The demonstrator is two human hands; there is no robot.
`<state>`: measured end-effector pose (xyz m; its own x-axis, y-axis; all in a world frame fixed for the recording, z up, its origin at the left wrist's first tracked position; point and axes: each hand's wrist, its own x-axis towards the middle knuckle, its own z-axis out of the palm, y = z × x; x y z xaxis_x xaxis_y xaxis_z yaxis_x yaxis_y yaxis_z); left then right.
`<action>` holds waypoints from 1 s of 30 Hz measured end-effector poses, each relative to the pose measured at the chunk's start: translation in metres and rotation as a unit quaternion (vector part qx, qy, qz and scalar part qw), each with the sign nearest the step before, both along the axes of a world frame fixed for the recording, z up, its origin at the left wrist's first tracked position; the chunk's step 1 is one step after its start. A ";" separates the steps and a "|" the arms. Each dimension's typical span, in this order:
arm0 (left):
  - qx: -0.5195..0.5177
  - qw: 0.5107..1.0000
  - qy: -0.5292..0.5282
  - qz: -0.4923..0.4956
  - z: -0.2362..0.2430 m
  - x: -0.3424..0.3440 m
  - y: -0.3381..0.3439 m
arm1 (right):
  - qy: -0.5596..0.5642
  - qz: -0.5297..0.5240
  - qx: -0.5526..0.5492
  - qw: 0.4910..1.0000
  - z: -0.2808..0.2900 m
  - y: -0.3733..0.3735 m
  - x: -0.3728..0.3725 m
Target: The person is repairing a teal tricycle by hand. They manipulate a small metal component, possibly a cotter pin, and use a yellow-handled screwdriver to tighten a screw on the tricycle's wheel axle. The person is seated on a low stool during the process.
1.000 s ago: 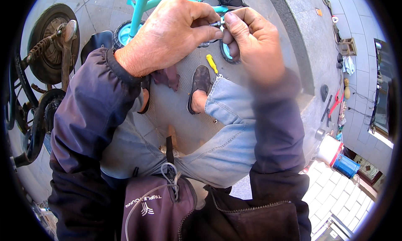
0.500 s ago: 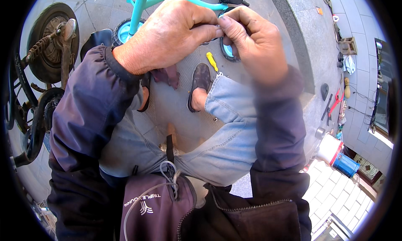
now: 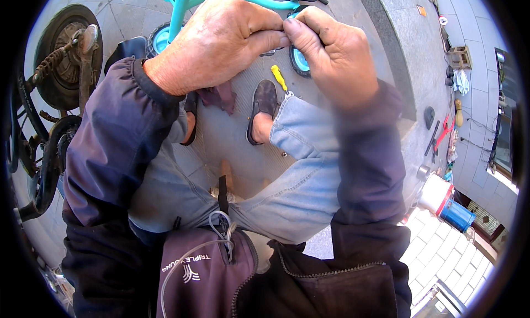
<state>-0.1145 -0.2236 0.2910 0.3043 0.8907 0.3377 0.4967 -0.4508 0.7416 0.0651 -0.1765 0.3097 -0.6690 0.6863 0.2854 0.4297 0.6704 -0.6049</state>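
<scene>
My left hand (image 3: pixel 218 44) and my right hand (image 3: pixel 337 56) meet at the top middle, thumbs and fingers pinched together tip to tip. Whatever lies between the fingertips is too small and covered to make out. Behind and beyond them stands a turquoise frame (image 3: pixel 179 14) with small wheels; one blue-hubbed wheel (image 3: pixel 160 40) shows left of my left wrist and another blue wheel (image 3: pixel 300 61) just under the right fingers. A yellow-handled screwdriver (image 3: pixel 278 75) lies on the ground below my hands, beside my shoe (image 3: pixel 265 97).
At the left stands a larger wheeled vehicle with a black tyre (image 3: pixel 69 56) and a rusty spring. A dark red cloth (image 3: pixel 220 97) lies between my feet. On the stone ledge at right are red-handled pliers (image 3: pixel 443 133), a wooden box (image 3: pixel 459 57) and a blue-and-white container (image 3: pixel 455 214).
Both hands stay pinched together and have shifted very slightly up and to the left. The things on the ground lie as before.
</scene>
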 end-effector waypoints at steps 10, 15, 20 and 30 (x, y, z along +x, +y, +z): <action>0.137 0.987 0.076 0.046 -0.003 0.005 0.000 | 0.026 -0.056 0.013 0.998 -0.008 -0.005 -0.005; 0.277 0.946 0.151 0.078 -0.005 0.011 0.000 | 0.070 -0.128 -0.088 0.985 -0.022 -0.012 -0.010; 0.161 0.972 0.154 0.074 -0.022 0.004 0.001 | 0.027 -0.102 -0.097 0.990 -0.022 -0.009 -0.006; -0.045 0.997 0.038 -0.051 -0.005 -0.002 0.001 | -0.010 0.040 0.040 0.998 -0.021 -0.003 0.005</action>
<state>-0.1163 -0.2227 0.2860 0.4167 0.8792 0.2310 0.5074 -0.4359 0.7433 0.0699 -0.1793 0.2887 -0.7264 0.6065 0.3233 0.3851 0.7488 -0.5394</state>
